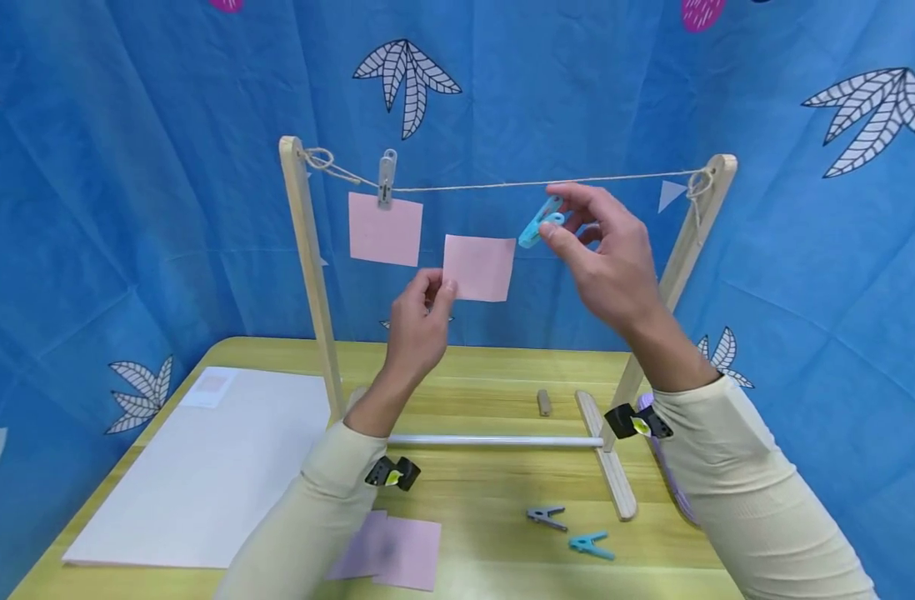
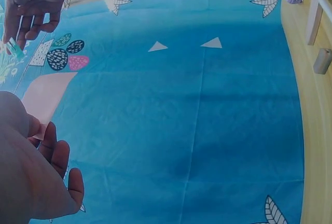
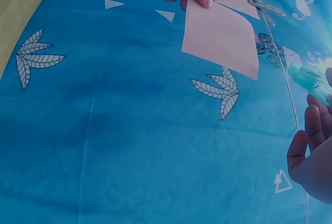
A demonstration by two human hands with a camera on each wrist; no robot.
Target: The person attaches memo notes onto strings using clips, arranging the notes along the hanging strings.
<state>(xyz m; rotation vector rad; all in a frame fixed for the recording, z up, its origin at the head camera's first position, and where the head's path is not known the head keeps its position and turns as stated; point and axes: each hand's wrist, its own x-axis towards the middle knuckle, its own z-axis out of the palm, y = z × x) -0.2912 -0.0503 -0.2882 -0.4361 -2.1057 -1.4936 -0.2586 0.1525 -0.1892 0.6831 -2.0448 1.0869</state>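
Note:
My left hand (image 1: 418,321) pinches a pink paper square (image 1: 482,268) by its lower left corner, holding it below the string (image 1: 495,185). Between thumb and fingers of my right hand (image 1: 611,250) is a light blue clothespin (image 1: 540,222), just right of the paper and apart from it. To the left, a grey clothespin (image 1: 386,178) clips another pink paper square (image 1: 385,229) to the string. In the right wrist view the held paper (image 3: 220,37) hangs flat from the left fingers, and the blue clothespin (image 3: 309,81) is close to the string.
The string runs between two wooden posts (image 1: 307,258) joined by a white rod (image 1: 495,441). On the table lie a grey clothespin (image 1: 547,517), a blue clothespin (image 1: 592,545), pink sheets (image 1: 408,554), a white board (image 1: 202,475) and a small wooden piece (image 1: 543,403). A purple item (image 1: 671,475) is partly hidden.

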